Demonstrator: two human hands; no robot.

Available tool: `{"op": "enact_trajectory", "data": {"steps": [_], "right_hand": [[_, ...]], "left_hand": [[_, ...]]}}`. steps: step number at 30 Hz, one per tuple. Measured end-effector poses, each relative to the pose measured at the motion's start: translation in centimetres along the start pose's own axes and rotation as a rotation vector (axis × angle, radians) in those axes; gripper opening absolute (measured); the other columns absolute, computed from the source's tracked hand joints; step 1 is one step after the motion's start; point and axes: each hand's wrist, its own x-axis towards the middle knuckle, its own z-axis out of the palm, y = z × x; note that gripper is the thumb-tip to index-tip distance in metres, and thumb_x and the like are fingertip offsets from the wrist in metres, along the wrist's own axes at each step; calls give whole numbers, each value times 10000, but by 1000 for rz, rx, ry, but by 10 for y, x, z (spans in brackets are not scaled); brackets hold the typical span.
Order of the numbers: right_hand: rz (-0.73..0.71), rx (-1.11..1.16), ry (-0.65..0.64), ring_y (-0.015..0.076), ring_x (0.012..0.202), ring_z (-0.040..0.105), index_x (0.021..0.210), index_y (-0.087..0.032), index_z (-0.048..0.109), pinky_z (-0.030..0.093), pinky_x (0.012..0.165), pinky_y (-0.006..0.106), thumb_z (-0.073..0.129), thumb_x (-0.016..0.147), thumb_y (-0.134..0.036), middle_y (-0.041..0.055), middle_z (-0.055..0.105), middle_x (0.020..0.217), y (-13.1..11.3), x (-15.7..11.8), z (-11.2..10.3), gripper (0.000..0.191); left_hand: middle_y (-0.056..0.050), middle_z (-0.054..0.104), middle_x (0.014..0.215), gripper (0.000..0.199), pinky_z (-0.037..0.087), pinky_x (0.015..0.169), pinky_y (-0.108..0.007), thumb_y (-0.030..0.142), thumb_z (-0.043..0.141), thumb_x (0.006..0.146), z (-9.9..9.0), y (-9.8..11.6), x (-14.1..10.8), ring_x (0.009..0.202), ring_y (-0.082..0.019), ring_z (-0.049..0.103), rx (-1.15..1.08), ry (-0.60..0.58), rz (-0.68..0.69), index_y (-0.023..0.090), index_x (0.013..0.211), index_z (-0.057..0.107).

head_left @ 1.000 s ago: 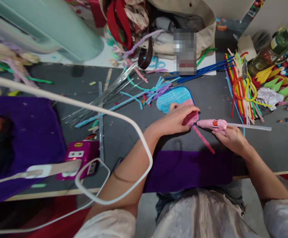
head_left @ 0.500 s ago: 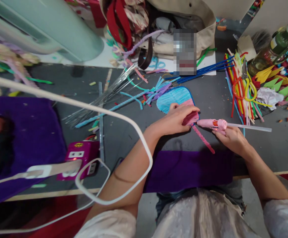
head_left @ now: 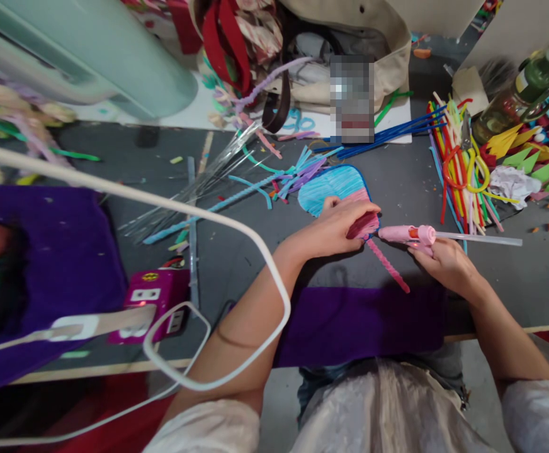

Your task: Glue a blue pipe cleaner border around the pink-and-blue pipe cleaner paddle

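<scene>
My left hand [head_left: 338, 225] is closed on the near end of a flat blue-and-pink pipe-cleaner piece [head_left: 335, 185] with a dark blue edging. From that end a pink pipe cleaner [head_left: 388, 267] sticks out towards me. In my right hand [head_left: 447, 261] is a pink hot glue gun [head_left: 407, 234], a clear glue stick [head_left: 480, 238] jutting from its back. Its nozzle points left, close to the piece's edge beside my left fingertips; whether it touches I cannot tell.
A white cable [head_left: 237, 218] loops over my left forearm. A magenta power strip [head_left: 154, 302] lies left, near a purple cloth [head_left: 67, 264]. Bundled pipe cleaners [head_left: 458, 170], yellow-handled scissors [head_left: 476, 171] and a green bottle [head_left: 520, 94] stand right. A beige bag [head_left: 392, 56] is behind.
My right hand and the glue gun have shifted slightly to the right. My left hand and the piece in it have stayed in place.
</scene>
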Motion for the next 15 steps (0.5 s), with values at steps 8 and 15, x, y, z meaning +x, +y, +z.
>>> {"op": "enact_trajectory", "data": {"steps": [8, 15], "right_hand": [[35, -47, -1, 293, 892, 780, 1131, -223, 790, 623, 850, 348, 596, 972, -313, 108, 813, 928, 7, 0, -4, 267], [-12, 10, -17, 253, 954, 774, 1211, -280, 782, 604, 854, 323, 535, 1000, -322, 47, 817, 1034, 4, 3, -12, 327]], "left_hand": [[-86, 618, 1473, 616, 313, 1075, -480, 202, 588, 794, 0, 0, 0, 1285, -310, 557, 4, 1, -7, 231, 1406, 520], [-84, 613, 1480, 630, 311, 1092, -480, 205, 591, 787, 0, -2, -1, 1326, -311, 544, 0, 1, 2, 244, 1410, 506]]}}
